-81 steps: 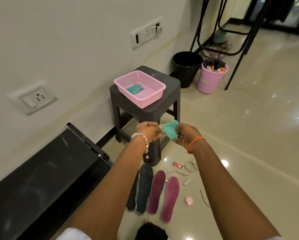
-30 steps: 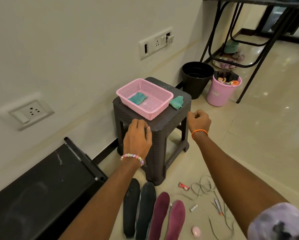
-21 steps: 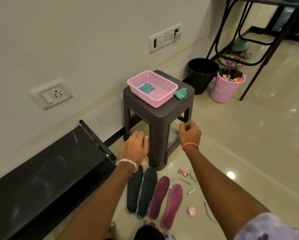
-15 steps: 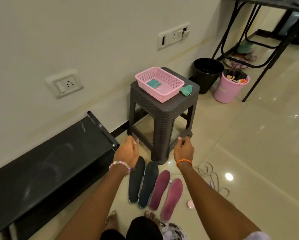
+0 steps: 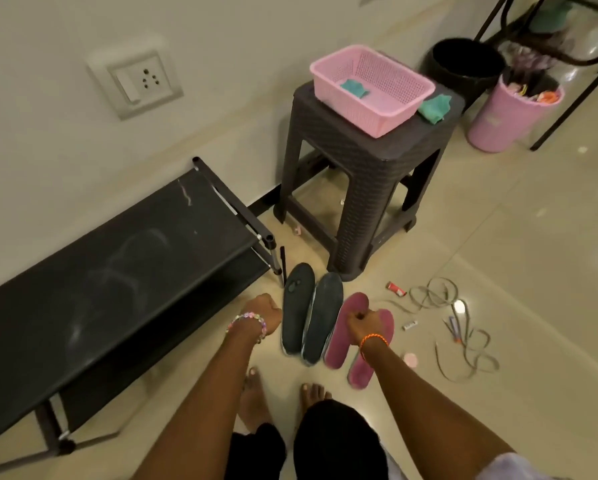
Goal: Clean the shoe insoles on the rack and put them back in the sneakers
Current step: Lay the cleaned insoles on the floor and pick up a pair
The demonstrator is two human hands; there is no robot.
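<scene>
While all four insoles lie side by side on the floor, my right hand (image 5: 363, 322) curls its fingers over the pink pair (image 5: 356, 327); my left hand (image 5: 264, 311), fisted, holds nothing beside the black pair (image 5: 311, 313). No sneakers show, so refitting remains.

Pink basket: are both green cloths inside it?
No. One green cloth lies inside the pink basket, while the other green cloth sits outside it on the stool top.

no legible text, labels or nos.
</scene>
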